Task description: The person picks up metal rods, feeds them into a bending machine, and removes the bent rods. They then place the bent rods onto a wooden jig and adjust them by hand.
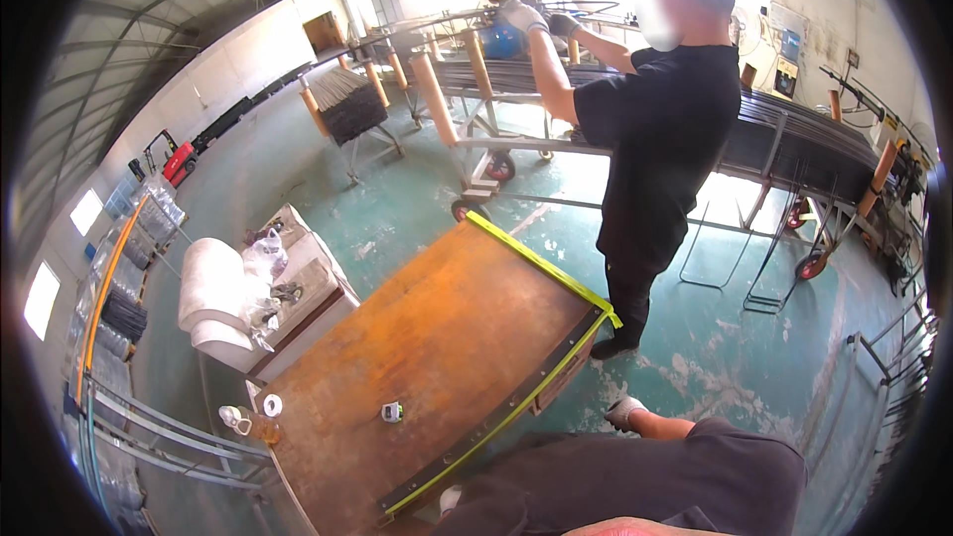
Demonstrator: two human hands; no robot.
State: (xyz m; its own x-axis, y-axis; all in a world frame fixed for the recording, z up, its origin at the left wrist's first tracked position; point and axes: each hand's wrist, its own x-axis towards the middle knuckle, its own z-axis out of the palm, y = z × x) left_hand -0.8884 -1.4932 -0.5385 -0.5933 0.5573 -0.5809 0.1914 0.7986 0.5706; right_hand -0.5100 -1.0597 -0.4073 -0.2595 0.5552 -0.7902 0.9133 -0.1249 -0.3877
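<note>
Dark cloth of the wearer's own clothing (645, 481) fills the lower edge, and both hands show just beyond it. The left hand (449, 499), in a pale glove, sits at the near edge of the worktop (447, 328), mostly hidden, so I cannot tell whether it is open or closed. The right hand (625, 411), also gloved, hangs off the worktop's side over the green floor (417, 199). It looks loosely curled and empty, though it is too small in view to be sure.

Ahead and to the left of both hands, a small white-and-green object (392, 411), possibly a tape measure, rests on the rusty orange worktop. The left hand is the nearer one. A yellow-green strip (541, 268) edges the flat, worn slab, whose long axis runs away from the wearer.

At the left corner lie a white tape roll (272, 404) and a bottle (260, 427). Farther left is a low stand with fat white rolls (211, 288).

Beyond, a person in black (660, 129) sets both gloved hands on a wheeled rack (476, 144) of dark metal rods (506, 74) with orange posts.
</note>
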